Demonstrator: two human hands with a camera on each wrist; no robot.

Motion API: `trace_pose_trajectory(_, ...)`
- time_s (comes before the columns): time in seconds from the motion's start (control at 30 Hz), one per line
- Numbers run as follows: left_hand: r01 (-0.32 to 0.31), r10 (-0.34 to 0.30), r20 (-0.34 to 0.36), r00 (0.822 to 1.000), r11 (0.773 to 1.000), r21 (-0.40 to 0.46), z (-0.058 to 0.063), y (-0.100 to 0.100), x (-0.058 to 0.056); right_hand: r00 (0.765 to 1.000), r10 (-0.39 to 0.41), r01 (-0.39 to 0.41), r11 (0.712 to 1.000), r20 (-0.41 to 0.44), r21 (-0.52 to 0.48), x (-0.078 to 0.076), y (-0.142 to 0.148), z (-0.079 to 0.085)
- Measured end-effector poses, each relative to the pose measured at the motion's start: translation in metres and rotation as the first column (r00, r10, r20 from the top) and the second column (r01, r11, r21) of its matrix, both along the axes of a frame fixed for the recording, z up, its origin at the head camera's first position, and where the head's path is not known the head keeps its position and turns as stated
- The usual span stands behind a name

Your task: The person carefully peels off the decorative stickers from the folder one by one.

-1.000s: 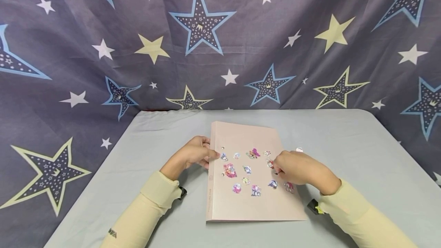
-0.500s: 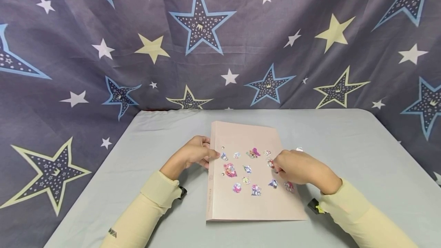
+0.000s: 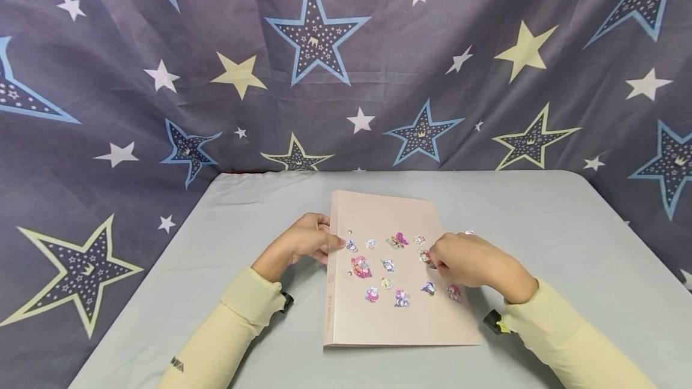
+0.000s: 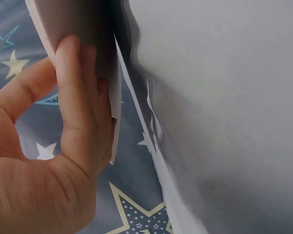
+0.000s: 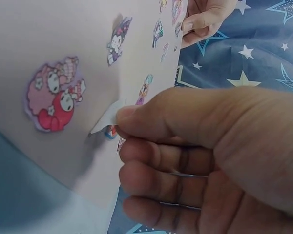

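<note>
A pale pink file folder [image 3: 378, 326] lies on the table, its cover dotted with several shiny cartoon stickers. My left hand [image 3: 303, 239] grips the folder's spine edge, thumb on the cover; in the left wrist view its fingers [image 4: 73, 102] lie along the spine. Over the right part of the cover is my right hand [image 3: 467, 261]. In the right wrist view it pinches a small sticker [image 5: 105, 118] between thumb and forefinger, the white side showing and a lower corner close to the cover. A pink sticker with two characters [image 5: 53, 95] lies flat nearby.
The table [image 3: 259, 197] has a light grey cloth. A small whitish piece [image 3: 469, 232] shows just beyond my right hand. A dark curtain [image 3: 346, 95] with stars hangs behind the table.
My right hand has risen very slightly, and the dark corner below its fingertips is less visible. The left hand and the folder stay in place.
</note>
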State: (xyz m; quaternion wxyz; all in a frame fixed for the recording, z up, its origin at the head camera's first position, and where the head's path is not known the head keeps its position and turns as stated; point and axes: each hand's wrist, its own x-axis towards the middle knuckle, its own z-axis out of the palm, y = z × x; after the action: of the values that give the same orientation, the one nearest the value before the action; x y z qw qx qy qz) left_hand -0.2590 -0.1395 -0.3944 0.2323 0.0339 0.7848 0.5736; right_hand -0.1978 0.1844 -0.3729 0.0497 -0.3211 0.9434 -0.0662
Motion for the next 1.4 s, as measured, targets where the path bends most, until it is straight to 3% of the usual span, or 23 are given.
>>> trace_pose_trajectory(0.7,-0.001,0.000,-0.004,1.000,1.000,-0.014,-0.001,0.002,0.001,0.999,0.021,-0.022,0.999,-0.026,-0.025,0.000,0.004,0.007)
trace_pose_trajectory(1.4,0.016,-0.016,-0.014,1.000,1.000,-0.006,-0.002,0.001,0.002,0.978,0.006,-0.022,0.997,-0.207,-0.074,-0.014,0.020,0.015)
